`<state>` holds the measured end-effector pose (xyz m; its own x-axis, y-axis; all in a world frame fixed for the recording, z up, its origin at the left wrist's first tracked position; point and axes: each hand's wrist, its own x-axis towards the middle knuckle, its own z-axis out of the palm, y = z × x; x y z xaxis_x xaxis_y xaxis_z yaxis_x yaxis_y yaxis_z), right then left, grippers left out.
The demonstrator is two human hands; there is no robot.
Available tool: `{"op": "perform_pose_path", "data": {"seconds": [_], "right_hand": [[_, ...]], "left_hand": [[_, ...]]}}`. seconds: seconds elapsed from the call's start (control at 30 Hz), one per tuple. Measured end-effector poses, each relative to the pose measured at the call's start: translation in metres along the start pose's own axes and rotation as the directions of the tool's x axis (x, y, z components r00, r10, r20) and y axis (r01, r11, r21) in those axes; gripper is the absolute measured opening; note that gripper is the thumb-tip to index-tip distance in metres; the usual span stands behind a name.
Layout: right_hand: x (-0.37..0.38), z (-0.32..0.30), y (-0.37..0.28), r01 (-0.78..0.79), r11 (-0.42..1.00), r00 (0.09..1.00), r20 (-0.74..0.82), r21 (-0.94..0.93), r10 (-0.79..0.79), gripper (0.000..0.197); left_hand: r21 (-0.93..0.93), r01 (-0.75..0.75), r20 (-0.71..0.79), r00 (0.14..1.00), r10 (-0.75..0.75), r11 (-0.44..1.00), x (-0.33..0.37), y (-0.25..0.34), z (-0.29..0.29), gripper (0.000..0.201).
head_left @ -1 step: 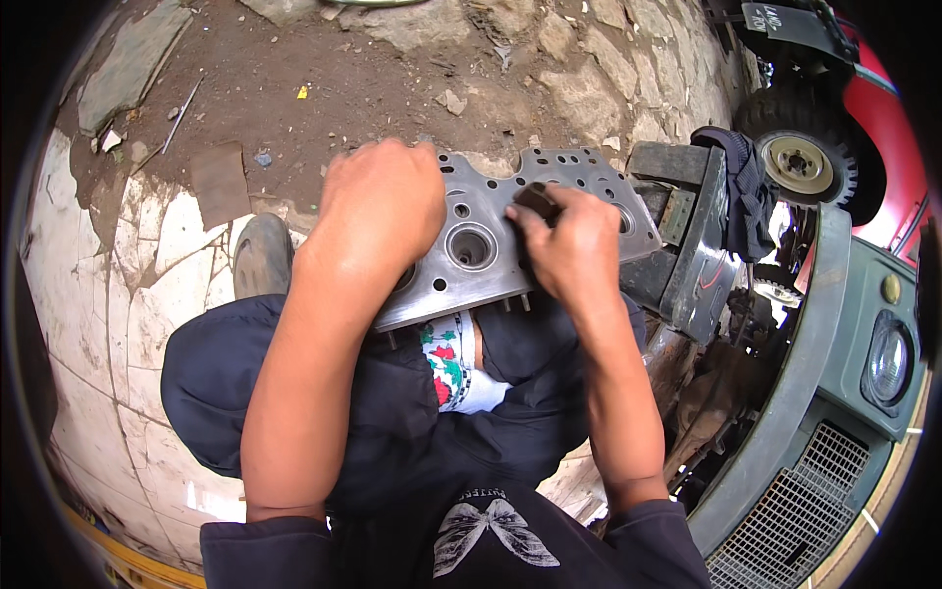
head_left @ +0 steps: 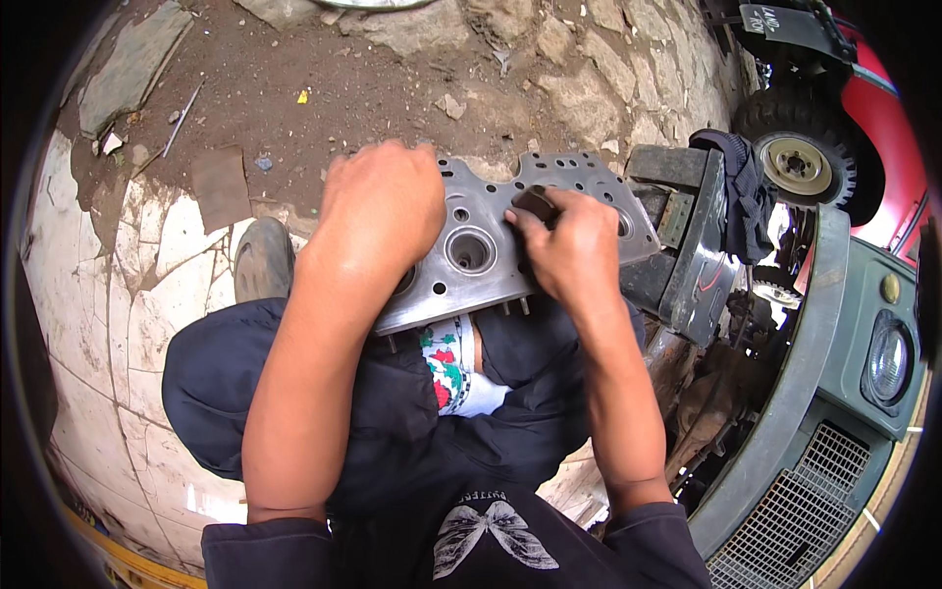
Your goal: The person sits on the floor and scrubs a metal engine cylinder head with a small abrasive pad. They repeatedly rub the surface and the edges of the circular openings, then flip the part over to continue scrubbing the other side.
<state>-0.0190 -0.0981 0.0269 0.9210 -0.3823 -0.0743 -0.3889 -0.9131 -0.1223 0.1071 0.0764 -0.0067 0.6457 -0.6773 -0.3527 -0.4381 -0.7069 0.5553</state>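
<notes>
Currently right hand (head_left: 579, 240) grasping dark block (head_left: 536, 203) over metal slab (head_left: 495, 216); left hand (head_left: 383, 206) back-up, grip hidden.

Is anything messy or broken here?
One thing: a tiny yellow scrap looks out of place, bright like litter on the brown dirt. The pale paving has crooked lines, maybe cracks or joints. The cylinder head under the left hand and right hand shows no obvious damage, though the hands hide part of it.
</notes>
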Motion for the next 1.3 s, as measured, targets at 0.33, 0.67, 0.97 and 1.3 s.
{"op": "perform_pose_path", "data": {"seconds": [0.33,0.67,0.97,1.3], "right_hand": [[0.012,-0.005,0.023,-0.161,0.982,0.987,-0.005,0.097,0.163,0.029],[0.011,-0.011,0.018,-0.265,0.958,0.961,0.116,0.107,0.253,0.032],[0.006,0.001,0.01,-0.126,0.988,0.992,0.023,0.091,0.125,0.028],[0.003,0.008,-0.006,0.032,0.999,0.999,0.013,-0.01,-0.032,0.034]], "left_hand": [[-0.019,0.002,0.006,1.0,-0.001,1.0,0.007,-0.001,0.0,0.028],[-0.001,-0.029,-0.039,0.999,0.029,1.0,0.003,0.001,0.004,0.028],[0.004,-0.07,-0.125,0.99,0.07,0.998,0.002,-0.004,0.012,0.027],[-0.007,-0.026,0.015,1.0,0.026,1.0,0.005,0.001,-0.003,0.031]]}}
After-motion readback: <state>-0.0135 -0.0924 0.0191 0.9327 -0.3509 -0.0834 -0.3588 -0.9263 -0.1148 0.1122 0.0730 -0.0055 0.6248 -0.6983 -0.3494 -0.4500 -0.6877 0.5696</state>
